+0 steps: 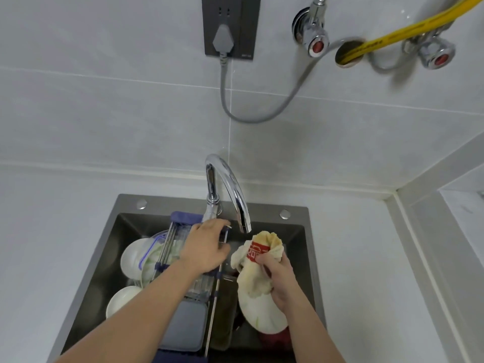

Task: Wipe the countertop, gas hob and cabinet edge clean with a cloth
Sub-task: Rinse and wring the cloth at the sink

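Note:
A cream cloth (252,277) with a red printed band is bunched in my right hand (281,282), which grips it over the dark sink (125,203), just below and right of the chrome tap spout (235,195). No water runs from the spout. My left hand (205,248) is stretched over the drying rack (183,318) next to the tap's base. Its fingers bend down over the rack's right rail, and whether they hold anything is hidden. The white countertop (52,231) surrounds the sink. Neither the gas hob nor the cabinet edge is in view.
White plates (133,255) and a bowl (120,302) lie in the sink's left half, and a white dish (262,315) lies under my right wrist. On the tiled wall are a socket with a grey cable (230,27), two valves and a yellow hose (408,30).

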{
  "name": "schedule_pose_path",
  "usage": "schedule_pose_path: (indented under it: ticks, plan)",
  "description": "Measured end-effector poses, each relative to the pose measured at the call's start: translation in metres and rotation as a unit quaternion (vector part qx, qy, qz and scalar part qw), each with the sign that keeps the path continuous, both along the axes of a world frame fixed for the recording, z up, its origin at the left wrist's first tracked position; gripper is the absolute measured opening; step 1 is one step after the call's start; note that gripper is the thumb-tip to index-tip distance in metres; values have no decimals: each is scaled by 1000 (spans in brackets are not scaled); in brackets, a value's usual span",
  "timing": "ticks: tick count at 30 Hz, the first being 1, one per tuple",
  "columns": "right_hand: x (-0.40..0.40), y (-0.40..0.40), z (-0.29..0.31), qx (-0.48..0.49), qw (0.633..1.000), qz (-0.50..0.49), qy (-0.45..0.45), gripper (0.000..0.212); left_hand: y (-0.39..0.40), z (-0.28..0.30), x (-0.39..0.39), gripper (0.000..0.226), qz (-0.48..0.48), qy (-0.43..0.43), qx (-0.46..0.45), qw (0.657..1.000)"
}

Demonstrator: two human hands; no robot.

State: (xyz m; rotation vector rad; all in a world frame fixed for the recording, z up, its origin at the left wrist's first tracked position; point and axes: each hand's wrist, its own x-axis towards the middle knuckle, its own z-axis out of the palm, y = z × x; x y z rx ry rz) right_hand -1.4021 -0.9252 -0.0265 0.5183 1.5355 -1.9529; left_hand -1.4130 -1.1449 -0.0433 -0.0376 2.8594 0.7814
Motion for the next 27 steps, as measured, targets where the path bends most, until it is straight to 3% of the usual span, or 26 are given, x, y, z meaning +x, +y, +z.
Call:
schedule_pose_path:
  ticks: [4, 7, 9, 12, 16, 22, 27]
  plan:
    - [-4, -11, -4, 0, 1000, -18, -25, 44, -9, -8, 13, 64, 8, 8, 24, 1000]
    - [-1, -17, -5, -31, 999, -11, -36, 57, 10, -8, 34, 75, 85, 69, 142, 984]
    - [2, -18, -1, -42, 998, -8, -45, 40, 31, -8, 50, 78, 146, 55, 269, 950]
    - [9, -22, 10, -25, 998, 20, -52, 32, 57, -2, 60, 103, 212, -98, 461, 856]
    - [14, -17, 8, 29, 996, 18, -81, 33, 64, 0, 63, 100, 221, -161, 490, 828]
    - [16, -14, 5, -16, 997, -13, -74, 30, 53, -4, 62, 117, 156, -197, 484, 838]
    - [11, -12, 9, 31, 999, 34, -21, 30, 50, 2, 56, 78, 167, -223, 467, 839]
